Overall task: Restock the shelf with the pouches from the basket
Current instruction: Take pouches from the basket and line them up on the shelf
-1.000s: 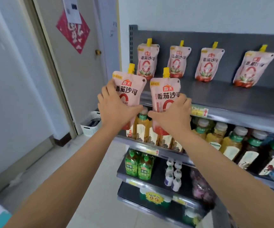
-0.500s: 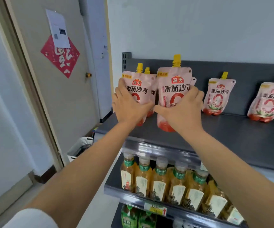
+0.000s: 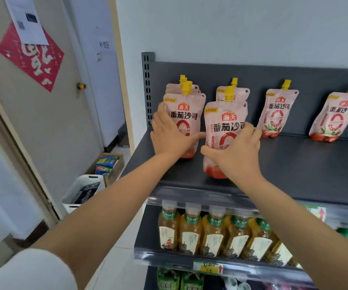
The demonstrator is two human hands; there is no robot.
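Head view, left hand: the left hand (image 3: 174, 136) is wrapped around the lower front of the left pouch (image 3: 184, 116), fingers flat on its face and thumb pointing right; gripping it.
Head view, right hand: the right hand (image 3: 237, 152) clasps the lower part of the right pouch (image 3: 224, 130), fingers curled around its right edge.
Task items: both pouches stand upright on the top shelf (image 3: 294, 164), long axis vertical, spouts up. The left pouch is further back than the right one, which stands near the shelf's front edge.
Key relation: a rear pouch (image 3: 234, 94) stands directly behind the right hand's pouch; more pouches stand behind the left one. The coming move is judged to be a push straight away from each hand, closing the rows.
Materials: soft glossy pink film, flat faces, bulging red bases, ribbed yellow caps; matte dark metal shelf.
Risk: soft bases may tip when released.
Supply: the white basket (image 3: 83, 190) sits on the floor, below and left of the left hand.
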